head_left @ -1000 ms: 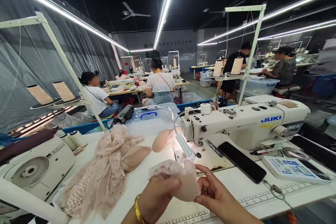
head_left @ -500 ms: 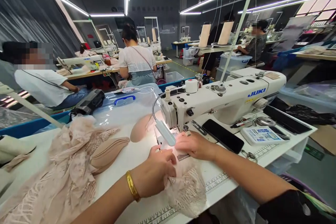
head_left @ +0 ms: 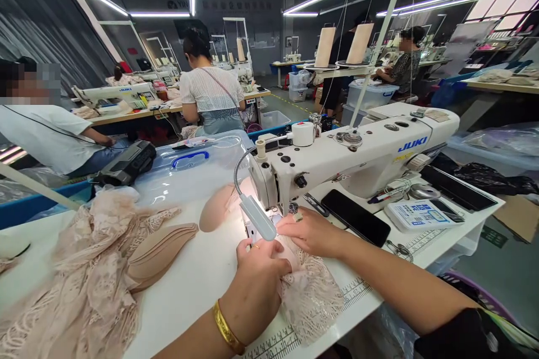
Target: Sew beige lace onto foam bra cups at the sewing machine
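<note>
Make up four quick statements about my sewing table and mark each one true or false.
1. The left hand and right hand both touch the lacy cloth. True.
2. The gold bracelet is on the right wrist. False: the bracelet is on the left.
3. Two thread cones stand above the sewing machine. True.
4. The phone lies on the plastic box. False: the phone lies in front of the sewing machine.

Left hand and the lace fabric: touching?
Touching. The head view shows the left hand with fingers against the lace fabric, no gap visible.
</note>
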`<state>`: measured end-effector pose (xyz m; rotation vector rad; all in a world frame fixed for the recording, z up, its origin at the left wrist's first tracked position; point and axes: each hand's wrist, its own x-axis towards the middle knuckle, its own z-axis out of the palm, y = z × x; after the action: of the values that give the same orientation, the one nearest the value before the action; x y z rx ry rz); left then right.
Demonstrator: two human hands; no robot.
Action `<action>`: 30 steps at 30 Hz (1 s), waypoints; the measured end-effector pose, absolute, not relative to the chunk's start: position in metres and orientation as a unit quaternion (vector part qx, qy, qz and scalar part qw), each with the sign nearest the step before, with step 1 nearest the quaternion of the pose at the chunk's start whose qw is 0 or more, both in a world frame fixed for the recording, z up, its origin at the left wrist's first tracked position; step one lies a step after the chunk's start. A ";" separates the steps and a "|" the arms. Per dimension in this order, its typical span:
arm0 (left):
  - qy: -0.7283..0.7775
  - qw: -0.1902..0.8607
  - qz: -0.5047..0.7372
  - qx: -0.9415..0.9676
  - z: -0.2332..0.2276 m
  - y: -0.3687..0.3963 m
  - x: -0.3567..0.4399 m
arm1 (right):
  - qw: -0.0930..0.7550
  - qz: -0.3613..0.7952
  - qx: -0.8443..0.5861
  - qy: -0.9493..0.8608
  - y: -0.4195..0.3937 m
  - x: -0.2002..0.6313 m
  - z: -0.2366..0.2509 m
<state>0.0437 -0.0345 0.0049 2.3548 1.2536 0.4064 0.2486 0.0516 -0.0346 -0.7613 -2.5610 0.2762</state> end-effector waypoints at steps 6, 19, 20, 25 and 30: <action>0.471 0.210 0.130 0.847 0.003 -0.036 0.050 | 0.223 0.087 -0.302 -0.923 0.053 0.249 -0.040; 0.456 0.238 0.097 0.852 0.012 -0.033 0.045 | 0.220 0.080 -0.312 -0.921 0.050 0.250 -0.035; 0.453 0.238 0.091 0.854 0.013 -0.032 0.044 | 0.217 0.078 -0.312 -0.922 0.050 0.249 -0.035; 0.448 0.218 0.056 0.865 0.017 -0.023 0.035 | 0.199 0.060 -0.310 -0.928 0.050 0.250 -0.034; 0.410 0.176 0.071 0.892 0.016 -0.008 0.024 | 0.203 0.038 -0.295 -0.933 0.051 0.251 -0.035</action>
<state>0.0242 -0.0083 0.0157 2.5262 1.1617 0.2017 0.2507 0.0514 -0.0354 -0.8238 -2.6039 0.1065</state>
